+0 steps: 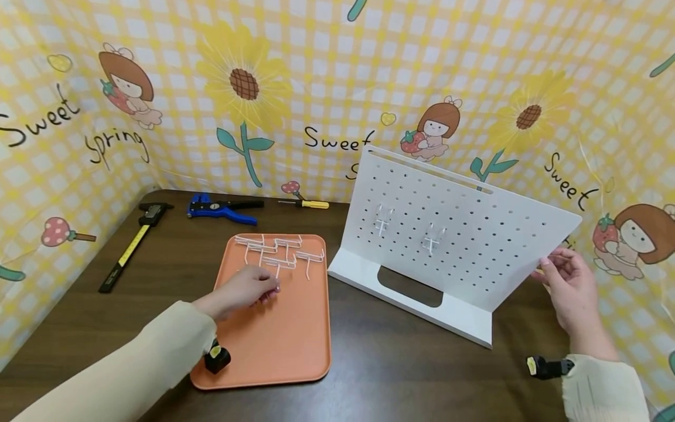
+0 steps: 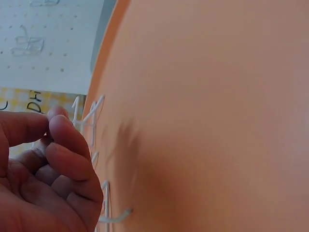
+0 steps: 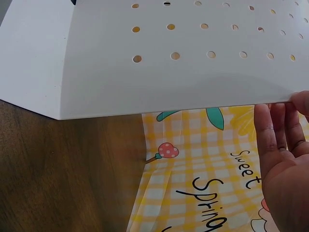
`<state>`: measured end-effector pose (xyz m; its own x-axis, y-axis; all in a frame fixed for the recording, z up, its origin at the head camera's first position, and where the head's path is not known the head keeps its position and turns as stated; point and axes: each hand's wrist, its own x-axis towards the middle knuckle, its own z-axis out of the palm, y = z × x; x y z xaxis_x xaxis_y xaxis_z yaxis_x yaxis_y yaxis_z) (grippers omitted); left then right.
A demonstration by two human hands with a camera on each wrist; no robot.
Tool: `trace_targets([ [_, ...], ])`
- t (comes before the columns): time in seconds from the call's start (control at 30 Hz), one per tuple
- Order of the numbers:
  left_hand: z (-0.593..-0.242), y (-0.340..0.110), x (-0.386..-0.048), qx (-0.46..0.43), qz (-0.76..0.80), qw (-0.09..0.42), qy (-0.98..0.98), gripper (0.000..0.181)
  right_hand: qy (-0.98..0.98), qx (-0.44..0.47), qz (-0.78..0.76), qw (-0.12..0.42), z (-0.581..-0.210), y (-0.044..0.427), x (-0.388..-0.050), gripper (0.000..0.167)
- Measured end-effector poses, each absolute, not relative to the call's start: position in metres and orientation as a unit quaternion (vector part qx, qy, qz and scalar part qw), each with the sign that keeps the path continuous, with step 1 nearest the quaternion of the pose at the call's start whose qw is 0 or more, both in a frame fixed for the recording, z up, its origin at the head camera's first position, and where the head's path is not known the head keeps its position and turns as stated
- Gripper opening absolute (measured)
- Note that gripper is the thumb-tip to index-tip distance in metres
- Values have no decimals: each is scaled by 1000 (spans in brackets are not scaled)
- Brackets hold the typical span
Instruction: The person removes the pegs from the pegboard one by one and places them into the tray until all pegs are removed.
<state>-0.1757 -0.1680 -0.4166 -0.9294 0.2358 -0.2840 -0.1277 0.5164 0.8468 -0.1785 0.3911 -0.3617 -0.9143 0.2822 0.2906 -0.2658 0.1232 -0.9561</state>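
My left hand [image 1: 246, 291] is over the orange tray [image 1: 285, 357], its fingers loosely curled beside several white wire hooks [image 1: 263, 245]. In the left wrist view, thumb and fingertips come close together, with no hook visible between them; hooks [image 2: 107, 198] lie behind the hand. My right hand [image 1: 572, 290] holds the right edge of a white pegboard [image 1: 474, 234], thumb in front and fingers behind. The right wrist view shows those fingers [image 3: 265, 130] at the board's edge. Two clear-looking hooks [image 1: 382, 220] hang on the pegboard.
On the table [image 1: 369, 375], a digital caliper [image 1: 132, 246] lies at the left. Behind the tray are a blue wire stripper [image 1: 221, 209] and a yellow-handled screwdriver [image 1: 313, 204]. Patterned cloth [image 1: 316, 70] stands around the back and sides.
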Motion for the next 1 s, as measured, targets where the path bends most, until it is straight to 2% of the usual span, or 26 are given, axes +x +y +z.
trace_targets([
  [0.43,-431,-159,-181,13,473,218,853,34,-717,-10,666,207,-364,390,-179,24],
  [0.7,-431,-157,-187,5,432,199,879,37,-723,-29,658,209,-363,389,-178,22],
  [0.87,-421,-150,-192,40,407,169,897,40,-721,-28,660,209,-362,388,-179,22],
  [1.0,-403,-130,-199,81,433,166,882,36,-716,-28,664,214,-362,388,-180,21],
])
